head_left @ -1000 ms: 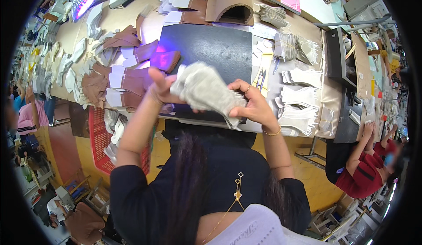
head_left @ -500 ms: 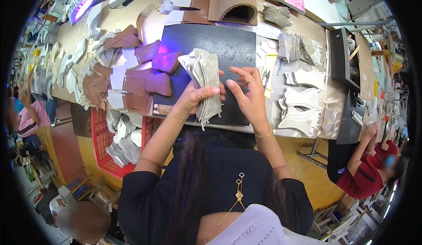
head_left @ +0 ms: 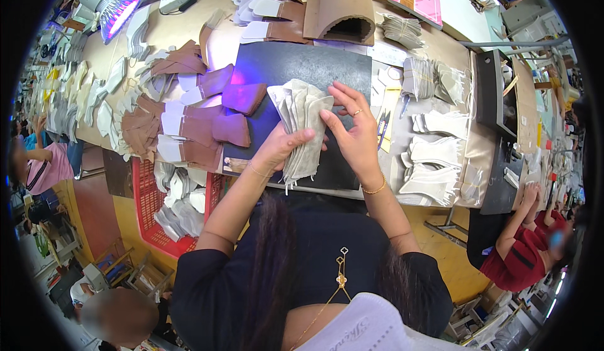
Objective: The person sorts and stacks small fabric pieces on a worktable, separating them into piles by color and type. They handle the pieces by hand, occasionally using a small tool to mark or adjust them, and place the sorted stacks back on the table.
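Note:
A thick stack of pale grey fabric pieces stands on edge over a black mat on the workbench. My left hand grips the stack from the lower left, thumb across its front. From the right, my right hand has its fingers spread against the stack's top pieces and wears a ring. Brown and white cut pieces lie fanned out just left of the mat.
A red basket with pale pieces hangs at the bench's left front. Stacks of white pieces lie to the right, a curved cardboard piece behind the mat, a purple lamp far left. A person in red sits at right.
The stack has come down from being held tilted in the air to standing on edge on the mat. My right hand's fingers have spread over its upper pieces.

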Tool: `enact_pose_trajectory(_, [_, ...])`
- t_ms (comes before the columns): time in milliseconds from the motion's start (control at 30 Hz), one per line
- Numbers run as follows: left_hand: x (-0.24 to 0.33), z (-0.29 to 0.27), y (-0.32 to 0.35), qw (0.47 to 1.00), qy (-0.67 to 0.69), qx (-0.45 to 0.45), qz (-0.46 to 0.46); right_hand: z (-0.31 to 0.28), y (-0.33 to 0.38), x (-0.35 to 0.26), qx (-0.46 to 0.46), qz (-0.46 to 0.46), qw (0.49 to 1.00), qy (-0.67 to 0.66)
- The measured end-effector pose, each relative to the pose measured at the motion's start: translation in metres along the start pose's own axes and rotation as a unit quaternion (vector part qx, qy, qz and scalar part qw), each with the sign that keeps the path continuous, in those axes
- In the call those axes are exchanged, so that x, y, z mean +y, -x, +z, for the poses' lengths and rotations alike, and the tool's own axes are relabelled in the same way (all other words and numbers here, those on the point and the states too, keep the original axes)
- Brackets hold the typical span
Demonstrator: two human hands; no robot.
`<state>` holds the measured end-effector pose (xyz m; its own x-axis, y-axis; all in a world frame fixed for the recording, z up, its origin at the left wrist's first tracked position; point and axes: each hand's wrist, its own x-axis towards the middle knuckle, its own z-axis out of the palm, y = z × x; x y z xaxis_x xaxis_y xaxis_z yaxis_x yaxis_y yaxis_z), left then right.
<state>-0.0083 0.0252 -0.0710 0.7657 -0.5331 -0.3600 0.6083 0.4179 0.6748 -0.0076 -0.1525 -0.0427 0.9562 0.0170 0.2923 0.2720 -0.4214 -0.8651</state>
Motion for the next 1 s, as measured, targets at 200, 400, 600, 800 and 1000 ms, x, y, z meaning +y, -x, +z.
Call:
enact_pose_trajectory(200, [0.000,-0.007,-0.001,0.990,0.110,0.079,-0.032,0.005,0.004,0.011,-0.025,0.169,0.944,-0.284])
enact_pose_trajectory(400, [0.007,-0.025,0.009,0.996,0.072,0.051,-0.010,-0.013,-0.034,0.041,0.026,0.268,0.929,-0.252])
enact_pose_trajectory(600, [0.005,-0.029,0.015,0.995,0.077,0.067,-0.002,0.001,-0.036,0.021,-0.031,-0.046,0.990,0.127])
enact_pose_trajectory(800, [0.006,-0.021,0.020,0.990,0.080,0.106,0.037,0.033,-0.011,-0.011,-0.082,0.000,0.996,-0.036])
enact_pose_trajectory(1000, [0.028,-0.035,0.049,0.991,0.070,0.106,0.047,0.029,-0.029,0.011,-0.086,0.204,0.924,-0.311])
